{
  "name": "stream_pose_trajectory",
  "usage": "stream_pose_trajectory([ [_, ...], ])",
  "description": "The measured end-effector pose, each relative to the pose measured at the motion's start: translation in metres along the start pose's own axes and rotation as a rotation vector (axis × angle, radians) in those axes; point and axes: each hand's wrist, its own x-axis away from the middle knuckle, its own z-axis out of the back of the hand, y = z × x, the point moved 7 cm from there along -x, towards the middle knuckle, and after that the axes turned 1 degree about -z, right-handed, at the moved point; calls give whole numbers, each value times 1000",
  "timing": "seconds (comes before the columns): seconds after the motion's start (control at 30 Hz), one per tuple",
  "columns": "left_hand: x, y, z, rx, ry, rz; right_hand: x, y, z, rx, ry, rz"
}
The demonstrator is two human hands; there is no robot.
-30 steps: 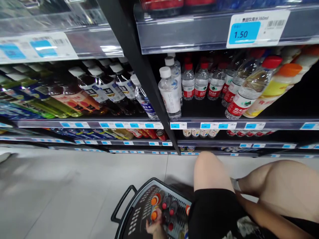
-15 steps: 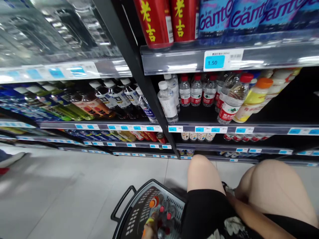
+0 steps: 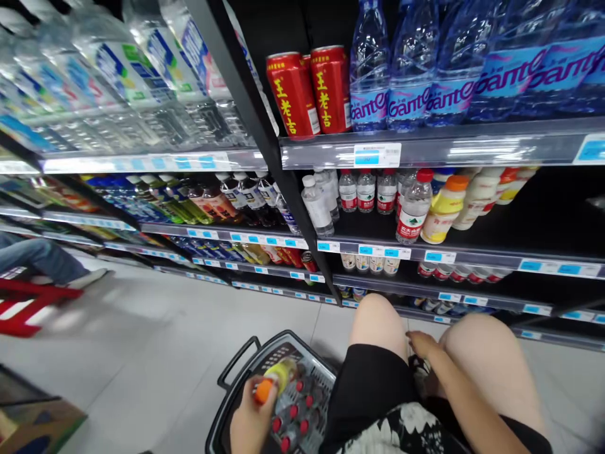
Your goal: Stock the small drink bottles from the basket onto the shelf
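My left hand (image 3: 253, 413) is closed around the orange cap of a yellow drink bottle (image 3: 285, 372). The bottle lies tilted over the grey shopping basket (image 3: 236, 403), which stands on the floor left of my legs. Inside the basket, beside the held bottle, are several clear water bottles (image 3: 302, 410) with red caps. Between my knees, my right hand (image 3: 422, 343) hangs low with its fingers partly stretched out, and nothing shows in it.
Shelves of drinks run across the front. Red-capped water bottles (image 3: 413, 208) and yellow bottles (image 3: 444, 208) stand on the middle shelf, red cans (image 3: 293, 94) above. Far left are a red frame (image 3: 28, 302) and a person's leg (image 3: 51, 258); a cardboard box (image 3: 38, 416) sits lower left.
My left hand, near the lower picture edge before, now shows higher over the basket with the yellow bottle. My right hand has come into view between the knees. The camera view has shifted.
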Motion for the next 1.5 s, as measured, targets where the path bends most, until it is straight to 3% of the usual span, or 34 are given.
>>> stream_pose_trajectory([
  [0.17,61,125,19,332,-62,-265,6,-32,24,66,-15,192],
  [0.23,85,168,12,447,-133,-391,24,-54,40,55,42,334],
  [0.3,106,203,-3,531,-231,-492,49,-72,60,49,186,489],
  [0.43,143,251,-39,551,-470,-632,94,-79,85,35,451,663],
  [0.57,168,277,-64,354,-554,-752,100,-68,64,37,239,676],
  [0.7,158,285,-73,459,-574,-662,93,-55,58,-65,124,453],
  [0.77,146,283,-75,474,-525,-619,89,-52,59,-95,78,348],
  [0.9,135,259,-91,127,-299,-713,80,-50,61,-199,-4,189],
  [0.97,137,237,-110,12,-243,-747,77,-51,62,-275,2,166],
  [1.07,140,203,-139,1,-241,-728,76,-52,63,-354,21,171],
  [1.2,131,184,-151,86,-220,-681,76,-47,72,-528,57,219],
  [1.3,124,185,-147,132,-181,-662,73,-42,108,-685,253,215],
  [1.43,120,184,-146,166,-183,-654,66,-41,201,-718,726,140],
  [1.5,120,183,-147,170,-197,-647,57,-42,247,-707,878,89],
])
